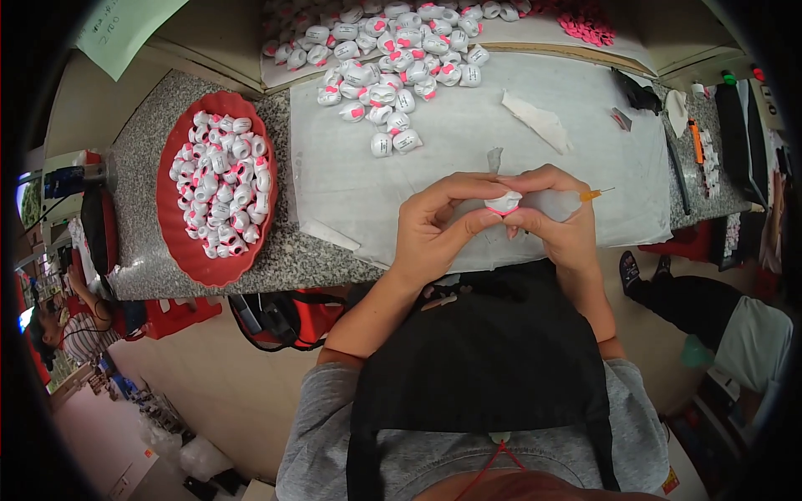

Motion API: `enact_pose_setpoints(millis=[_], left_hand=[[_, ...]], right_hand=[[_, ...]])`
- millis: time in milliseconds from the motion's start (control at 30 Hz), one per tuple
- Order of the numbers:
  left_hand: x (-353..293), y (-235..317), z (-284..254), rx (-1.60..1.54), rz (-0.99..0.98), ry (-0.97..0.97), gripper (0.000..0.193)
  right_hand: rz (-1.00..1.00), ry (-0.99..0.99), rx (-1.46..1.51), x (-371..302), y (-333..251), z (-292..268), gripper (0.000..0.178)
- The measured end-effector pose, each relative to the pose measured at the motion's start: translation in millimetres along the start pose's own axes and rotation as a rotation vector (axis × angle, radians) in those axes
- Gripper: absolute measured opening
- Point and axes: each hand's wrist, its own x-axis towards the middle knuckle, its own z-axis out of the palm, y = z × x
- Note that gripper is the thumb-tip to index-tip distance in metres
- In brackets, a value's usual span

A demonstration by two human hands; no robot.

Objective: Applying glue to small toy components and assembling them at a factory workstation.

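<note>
Between both hands, over the near part of the covered work surface, is a small white toy part [504, 203] with a pink edge. My left hand [430, 230] is closed on its left side, with thumb and fingertips pressed to it. From the other side my right hand [568, 238] pinches the same part. A translucent squeeze bottle [558, 203] with an orange needle tip is also tucked in my right hand, the needle pointing right. Fingers hide much of the part. Beyond the hands lies a pile of similar white parts with pink bows [405, 71].
A red scalloped tray [221, 271] full of white parts stands at the left. Pale sheeting [451, 125] covers the worktop, with a torn paper scrap [536, 121] on it. Small pink pieces [587, 23] lie at the back right. An orange pen-like tool [696, 142] lies far right.
</note>
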Motion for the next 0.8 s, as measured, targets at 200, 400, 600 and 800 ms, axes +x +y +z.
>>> enact_pose_setpoints(millis=[200,400,600,800], left_hand=[[-2.2,-0.7,3.3,0.052,0.043,0.069,0.017],[-2.9,-0.5,1.2,0.025,0.008,0.047,0.016],[-1.5,4.8,2.7,-0.017,-0.107,0.031,0.019],[-2.6,0.4,5.6,0.253,0.088,0.062,0.021]], right_hand=[[-0.001,-0.004,0.038,-1.4,0.8,1.8,0.022],[-0.002,0.022,0.044,-3.1,0.0,4.0,0.022],[0.010,0.045,0.044,-4.0,-0.5,1.2,0.023],[0.089,-0.028,-0.029,-2.8,-7.2,-3.4,0.027]])
